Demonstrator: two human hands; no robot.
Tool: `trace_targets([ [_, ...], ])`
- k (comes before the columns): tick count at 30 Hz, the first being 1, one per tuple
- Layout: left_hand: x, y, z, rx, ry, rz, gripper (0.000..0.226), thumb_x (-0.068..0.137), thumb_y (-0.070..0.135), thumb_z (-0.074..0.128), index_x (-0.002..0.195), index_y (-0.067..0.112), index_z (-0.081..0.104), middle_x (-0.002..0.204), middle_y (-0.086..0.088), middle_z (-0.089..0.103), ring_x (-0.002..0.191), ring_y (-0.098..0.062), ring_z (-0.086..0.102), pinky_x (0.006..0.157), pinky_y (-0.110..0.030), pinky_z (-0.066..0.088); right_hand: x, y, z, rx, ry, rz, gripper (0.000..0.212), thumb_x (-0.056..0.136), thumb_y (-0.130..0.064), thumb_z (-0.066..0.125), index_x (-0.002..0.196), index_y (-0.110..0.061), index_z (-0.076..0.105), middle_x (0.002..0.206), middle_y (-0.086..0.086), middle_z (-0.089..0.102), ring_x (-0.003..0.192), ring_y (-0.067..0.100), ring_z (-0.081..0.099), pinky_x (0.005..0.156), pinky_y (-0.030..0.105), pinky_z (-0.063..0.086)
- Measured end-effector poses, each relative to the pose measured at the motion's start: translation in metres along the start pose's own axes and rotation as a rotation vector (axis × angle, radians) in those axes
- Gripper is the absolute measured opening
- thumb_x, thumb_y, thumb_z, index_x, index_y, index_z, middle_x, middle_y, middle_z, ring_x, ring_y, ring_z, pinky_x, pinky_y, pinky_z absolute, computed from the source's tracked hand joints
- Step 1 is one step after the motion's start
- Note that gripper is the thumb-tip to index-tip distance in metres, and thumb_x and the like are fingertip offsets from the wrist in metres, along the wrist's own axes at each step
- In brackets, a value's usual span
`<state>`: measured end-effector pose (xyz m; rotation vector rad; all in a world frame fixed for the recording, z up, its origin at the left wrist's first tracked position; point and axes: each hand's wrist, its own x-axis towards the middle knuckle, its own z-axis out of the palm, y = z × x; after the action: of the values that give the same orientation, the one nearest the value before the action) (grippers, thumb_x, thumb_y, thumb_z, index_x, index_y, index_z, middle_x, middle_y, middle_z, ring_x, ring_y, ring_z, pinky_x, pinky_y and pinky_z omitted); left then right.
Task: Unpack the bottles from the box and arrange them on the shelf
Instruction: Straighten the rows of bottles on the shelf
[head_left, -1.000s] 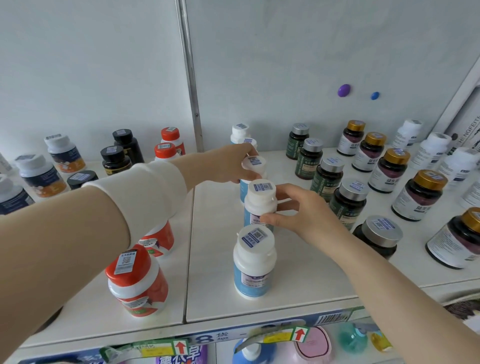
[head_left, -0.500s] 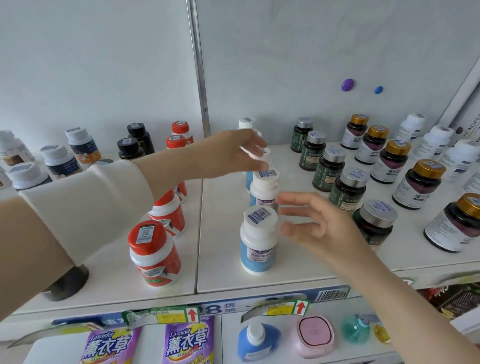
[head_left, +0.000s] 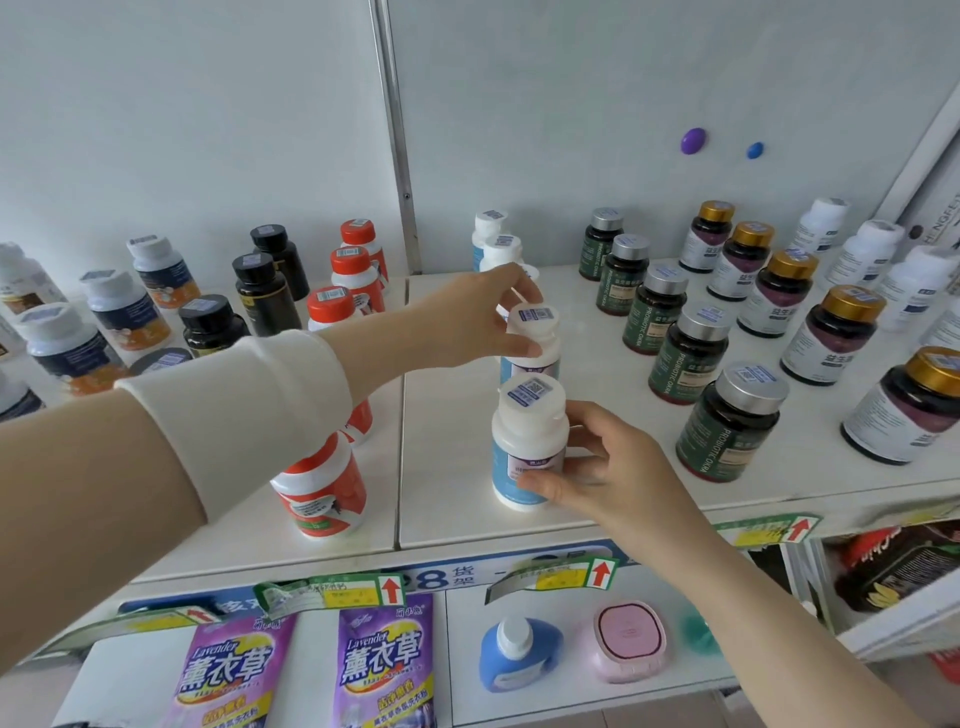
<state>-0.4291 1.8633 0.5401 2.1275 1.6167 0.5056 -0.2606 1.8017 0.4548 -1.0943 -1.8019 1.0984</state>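
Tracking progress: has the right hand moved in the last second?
Yes: right hand came toward the shelf edge, from the second bottle onto the front bottle.

**Top shelf: clearances and obstructions**

Lane 1: bare shelf (head_left: 452, 467) between the red-capped column (head_left: 322, 483) on the left and the centre file of white-capped bottles, open from near edge to far wall. Lane 2: bare strip right of that file, bounded by the green silver-capped row (head_left: 727, 431).

Obstructions: left forearm (head_left: 156, 467) spans the red-capped column and lane 1. Left hand (head_left: 467, 322) grips the second white bottle (head_left: 535, 338). Right hand (head_left: 613, 473) holds the front white bottle (head_left: 524, 452), filling lane 2's near end.
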Motion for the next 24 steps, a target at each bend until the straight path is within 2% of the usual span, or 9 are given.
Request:
trace_targets([
  [4,0.001,-0.001,-0.001,-0.028,-0.012,-0.002,0.043,0.084,0.022,0.067,0.122,0.019,0.047,0.106,0.009,0.052,0.088,-0.010,0.056,0.061,-0.006,0.044,-0.002,0.001,-0.011,-0.029,0.000,0.016,0.044,0.067,-0.024,0.080,0.097,-0.041,0.053,0.106,-0.009,0.069,0.096,0.007,0.067,0.081,0.017,0.054],
  [8,0.002,-0.001,-0.002,-0.049,-0.031,-0.013,0.042,0.085,0.019,0.067,0.122,0.019,0.046,0.106,0.009,0.052,0.079,-0.005,0.055,0.055,0.001,0.042,-0.005,0.004,-0.016,-0.023,0.014,0.040,0.045,0.066,-0.024,0.080,0.100,-0.039,0.054,0.108,-0.007,0.069,0.099,0.011,0.067,0.087,0.026,0.054],
  [11,0.003,-0.002,-0.001,-0.052,-0.037,-0.017,0.043,0.085,0.020,0.066,0.123,0.019,0.045,0.107,0.009,0.051,0.083,-0.007,0.055,0.056,-0.001,0.043,-0.007,0.005,-0.015,-0.034,0.021,0.044,0.047,0.067,-0.024,0.080,0.101,-0.040,0.053,0.111,-0.006,0.069,0.101,0.013,0.066,0.089,0.028,0.053],
  [19,0.003,-0.001,0.001,-0.042,-0.031,-0.026,0.045,0.086,0.020,0.065,0.125,0.019,0.044,0.112,0.007,0.052,0.092,-0.011,0.055,0.064,-0.009,0.043,-0.007,0.006,-0.014,-0.013,0.005,0.035,0.047,0.070,-0.022,0.078,0.103,-0.041,0.050,0.115,-0.008,0.065,0.105,0.012,0.064,0.092,0.030,0.052],
  [22,0.000,0.000,0.002,0.004,-0.025,-0.025,0.054,0.085,0.025,0.066,0.132,0.021,0.039,0.122,0.004,0.053,0.098,-0.012,0.055,0.068,-0.013,0.043,-0.010,0.001,-0.016,0.007,0.002,0.031,0.060,0.069,-0.025,0.077,0.119,-0.037,0.045,0.119,-0.015,0.059,0.110,0.006,0.060,0.094,0.028,0.051],
  [24,-0.005,0.001,0.000,0.026,-0.018,-0.014,0.063,0.084,0.029,0.067,0.137,0.022,0.034,0.129,0.003,0.052,0.109,-0.014,0.055,0.079,-0.019,0.042,-0.012,-0.009,-0.023,0.017,0.052,-0.005,0.069,0.065,-0.038,0.071,0.127,-0.033,0.040,0.121,-0.020,0.054,0.113,0.003,0.056,0.093,0.022,0.049],
])
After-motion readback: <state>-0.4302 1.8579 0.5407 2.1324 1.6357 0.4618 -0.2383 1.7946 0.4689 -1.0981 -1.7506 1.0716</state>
